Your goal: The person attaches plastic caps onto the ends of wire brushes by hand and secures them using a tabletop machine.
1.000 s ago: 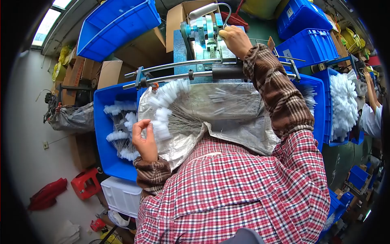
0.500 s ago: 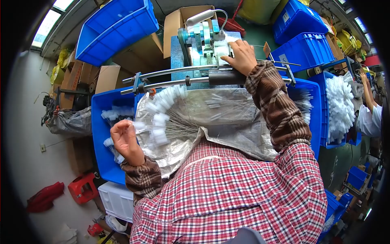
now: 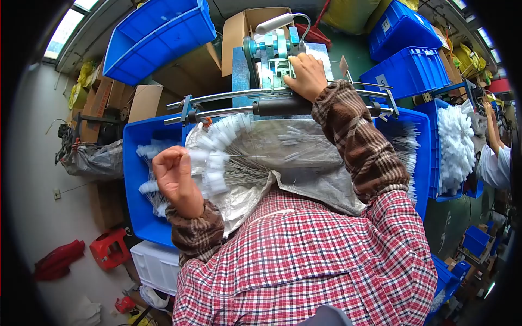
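Note:
My left hand (image 3: 176, 179) pinches a wire-stemmed brush by its white bristle head (image 3: 200, 156); the thin stem points right, over the grey cloth. Beneath it, several similar white brushes (image 3: 217, 175) lie fanned out on the cloth (image 3: 239, 209) across my lap. My right hand (image 3: 307, 77) grips a part of the small bench machine (image 3: 276, 68); the fingers partly cover that part. In front of the machine run metal rods (image 3: 225, 98) and a dark roller (image 3: 283, 105). More loose brushes (image 3: 304, 137) lie on the cloth's right side.
Blue bins with brushes stand at left (image 3: 133, 179) and right (image 3: 429, 141). A lamp (image 3: 274, 24) leans over the machine. An empty-looking blue crate (image 3: 160, 46) sits at upper left. Another person's arm (image 3: 492, 127) shows at far right. A red stool (image 3: 111, 249) stands lower left.
My right hand has shifted left along the machine. My left hand has risen slightly, still pinching the brush, whose stem now shows clearly. The view has shifted a little.

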A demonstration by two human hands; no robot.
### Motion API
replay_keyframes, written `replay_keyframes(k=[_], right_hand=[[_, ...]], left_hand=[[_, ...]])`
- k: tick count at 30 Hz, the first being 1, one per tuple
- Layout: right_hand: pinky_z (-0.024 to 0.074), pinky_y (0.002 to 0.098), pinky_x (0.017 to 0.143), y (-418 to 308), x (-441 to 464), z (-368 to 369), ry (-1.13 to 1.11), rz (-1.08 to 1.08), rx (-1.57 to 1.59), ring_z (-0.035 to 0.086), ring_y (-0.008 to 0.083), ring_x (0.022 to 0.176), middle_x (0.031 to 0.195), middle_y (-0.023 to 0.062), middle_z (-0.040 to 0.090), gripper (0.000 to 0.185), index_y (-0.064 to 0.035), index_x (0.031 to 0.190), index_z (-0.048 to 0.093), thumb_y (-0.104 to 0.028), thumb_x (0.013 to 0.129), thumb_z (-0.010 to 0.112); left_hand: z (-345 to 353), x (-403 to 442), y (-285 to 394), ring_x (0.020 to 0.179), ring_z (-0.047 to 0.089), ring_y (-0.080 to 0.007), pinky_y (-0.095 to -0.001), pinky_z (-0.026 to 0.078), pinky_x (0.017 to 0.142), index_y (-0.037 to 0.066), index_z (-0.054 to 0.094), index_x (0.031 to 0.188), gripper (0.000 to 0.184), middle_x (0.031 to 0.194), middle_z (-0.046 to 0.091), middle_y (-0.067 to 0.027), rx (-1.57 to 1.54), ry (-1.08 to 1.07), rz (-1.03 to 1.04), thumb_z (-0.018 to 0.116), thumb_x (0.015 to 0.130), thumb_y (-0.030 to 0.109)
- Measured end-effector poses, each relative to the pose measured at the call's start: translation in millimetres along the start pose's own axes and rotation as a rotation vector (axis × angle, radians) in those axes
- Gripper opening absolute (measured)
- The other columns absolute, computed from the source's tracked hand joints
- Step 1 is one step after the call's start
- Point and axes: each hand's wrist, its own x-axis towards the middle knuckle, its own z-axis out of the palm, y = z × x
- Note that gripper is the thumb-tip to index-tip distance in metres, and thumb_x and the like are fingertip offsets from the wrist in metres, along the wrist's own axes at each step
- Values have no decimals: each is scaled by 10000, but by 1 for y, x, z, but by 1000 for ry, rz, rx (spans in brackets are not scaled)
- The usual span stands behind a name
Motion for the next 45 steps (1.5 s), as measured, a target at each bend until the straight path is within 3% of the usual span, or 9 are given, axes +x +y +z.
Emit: replay_keyframes(k=[7, 8, 12, 19, 23, 28, 32, 38, 45], right_hand=[[387, 441, 893, 34, -16, -20, -17, 14, -70, 542, 298, 1058, 1073, 132, 599, 470, -40, 1162, 607, -322, 794, 686], [393, 457, 883, 42, -19, -17, 55, -4, -51, 546, 297, 1046, 1035, 112, 608, 355, -72, 1034, 643, -348, 812, 660], [446, 456, 841, 71, -10, -22, 124, 33, -46, 571, 292, 1017, 1032, 82, 649, 236, -146, 995, 720, -326, 888, 611], [508, 421, 799, 78, 1, -41, 47, -83, -307, 657, 299, 898, 904, 113, 675, 176, -103, 924, 709, -103, 841, 553], [507, 423, 727, 43, -45, -79, 165, -234, -47, 644, 309, 809, 786, 118, 628, 101, -66, 853, 662, -59, 813, 569], [518, 401, 690, -8, -120, -73, -93, -304, 153, 632, 298, 785, 762, 101, 620, 103, -47, 866, 655, -26, 780, 603], [519, 376, 681, -26, -120, -67, -32, -261, 313, 649, 274, 787, 806, 91, 666, 161, -71, 981, 671, -86, 822, 645], [508, 380, 665, -64, -95, -69, -4, -345, 542, 631, 284, 754, 781, 99, 632, 92, -64, 914, 663, -105, 832, 657], [492, 394, 700, 27, -19, -33, 297, -249, -14, 604, 268, 779, 752, 82, 616, 70, -72, 780, 639, -79, 816, 579]], left_hand=[[31, -12, -9, 893, 527, -105, -246, 437, 841, 27, 528, 1040, 181, 997, 572, -59, 3, -74, -140, 575, 894, -68], [32, -13, -11, 889, 528, -105, -247, 440, 836, 27, 528, 1038, 179, 992, 571, -57, 0, -86, -170, 574, 894, -69], [41, -16, -23, 857, 543, -104, -255, 464, 802, 21, 527, 1033, 173, 962, 570, -46, -41, -142, -256, 579, 894, -69], [48, -26, -38, 857, 562, -111, -266, 484, 794, 30, 532, 1034, 162, 955, 574, -40, -53, -225, -373, 586, 903, -47], [50, -29, -47, 849, 580, -120, -275, 507, 781, 30, 524, 1035, 173, 946, 570, -39, -85, -224, -451, 591, 895, -45], [68, -29, -61, 843, 605, -117, -251, 518, 772, 30, 514, 1037, 190, 930, 573, -38, -119, -278, -516, 600, 888, -50], [92, -29, -68, 840, 610, -97, -227, 515, 765, 34, 523, 1023, 174, 919, 581, -23, -106, -328, -499, 607, 891, -41], [102, -25, -63, 865, 605, -95, -220, 492, 793, 22, 535, 1049, 185, 954, 594, -37, -126, -298, -338, 620, 892, -26], [20, -19, -56, 1001, 575, -270, -383, 451, 911, 47, 611, 1137, 339, 1060, 594, -111, 918, -286, 94, 685, 807, 47]])
